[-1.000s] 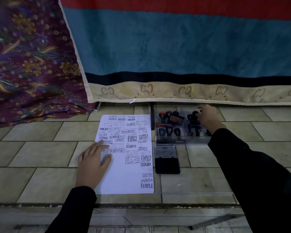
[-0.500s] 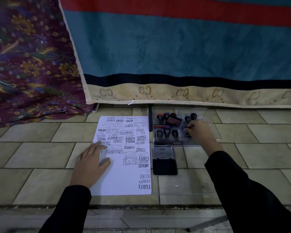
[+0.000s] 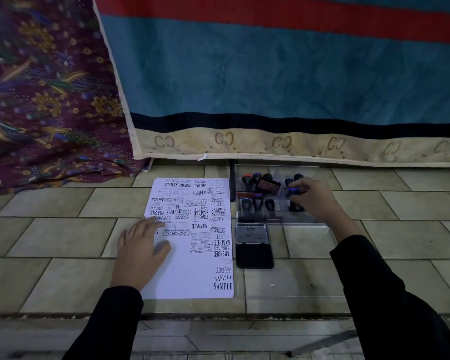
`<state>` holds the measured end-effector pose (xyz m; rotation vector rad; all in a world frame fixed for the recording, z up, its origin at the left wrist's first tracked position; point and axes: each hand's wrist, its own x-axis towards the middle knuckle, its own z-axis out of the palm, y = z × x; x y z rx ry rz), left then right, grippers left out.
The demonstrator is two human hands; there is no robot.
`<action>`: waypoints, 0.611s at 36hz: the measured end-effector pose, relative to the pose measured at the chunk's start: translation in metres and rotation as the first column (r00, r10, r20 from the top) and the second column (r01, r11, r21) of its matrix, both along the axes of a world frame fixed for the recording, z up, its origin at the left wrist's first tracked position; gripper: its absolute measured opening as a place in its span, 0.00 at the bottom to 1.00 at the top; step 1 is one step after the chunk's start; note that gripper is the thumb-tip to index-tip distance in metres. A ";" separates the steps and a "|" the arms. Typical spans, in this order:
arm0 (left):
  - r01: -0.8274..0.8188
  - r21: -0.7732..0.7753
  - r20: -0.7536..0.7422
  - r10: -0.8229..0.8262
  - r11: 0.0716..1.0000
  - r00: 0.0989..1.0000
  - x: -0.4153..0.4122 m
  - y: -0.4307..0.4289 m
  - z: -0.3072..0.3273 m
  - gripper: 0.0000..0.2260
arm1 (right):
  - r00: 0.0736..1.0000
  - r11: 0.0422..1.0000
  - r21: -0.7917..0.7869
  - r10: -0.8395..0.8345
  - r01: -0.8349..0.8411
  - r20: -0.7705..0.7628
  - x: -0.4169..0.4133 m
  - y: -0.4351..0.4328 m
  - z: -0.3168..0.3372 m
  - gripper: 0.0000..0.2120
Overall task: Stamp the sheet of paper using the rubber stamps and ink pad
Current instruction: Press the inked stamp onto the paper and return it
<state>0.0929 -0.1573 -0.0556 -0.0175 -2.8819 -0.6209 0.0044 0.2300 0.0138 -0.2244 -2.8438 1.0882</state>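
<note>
On the tiled floor in front of us the sheet of paper (image 3: 192, 237) lies lengthwise, away from us, its near left part bare. Our left hand (image 3: 140, 253) presses flat on it, fingers spread. Right of it sit the open ink pad (image 3: 254, 252) and the clear box (image 3: 278, 194) of stamps, where our right hand (image 3: 313, 197) closes on a blue-topped stamp (image 3: 294, 191). That hand is nearer the pad.

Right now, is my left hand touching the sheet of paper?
Touching. The head view shows the left hand lying flat on the sheet of paper, palm and fingers pressed on its left edge with no gap.
</note>
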 end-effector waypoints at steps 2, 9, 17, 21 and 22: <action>0.010 0.005 -0.024 -0.009 1.000 1.000 0.003 0.004 0.003 0.21 | 0.994 0.998 -0.057 -0.024 0.018 -0.104 0.011 -0.003 0.005 0.12; 0.260 0.119 -0.030 -0.258 0.958 0.966 0.009 0.044 0.012 0.22 | 0.962 0.963 -0.248 0.036 -0.106 -0.272 0.056 -0.031 0.013 0.14; 0.425 0.128 0.028 -0.431 0.896 0.902 0.016 0.096 0.007 0.33 | 0.927 0.949 -0.095 0.267 -0.300 -0.263 0.098 -0.071 -0.004 0.11; 0.421 0.085 0.030 -0.425 0.903 0.905 0.015 0.105 0.002 0.36 | 0.920 0.956 0.018 0.288 -0.294 -0.266 0.107 -0.080 -0.016 0.12; 0.418 0.083 0.026 -0.421 0.905 0.907 0.015 0.106 0.001 0.35 | 0.919 0.956 0.042 0.292 -0.291 -0.264 0.109 -0.081 -0.017 0.12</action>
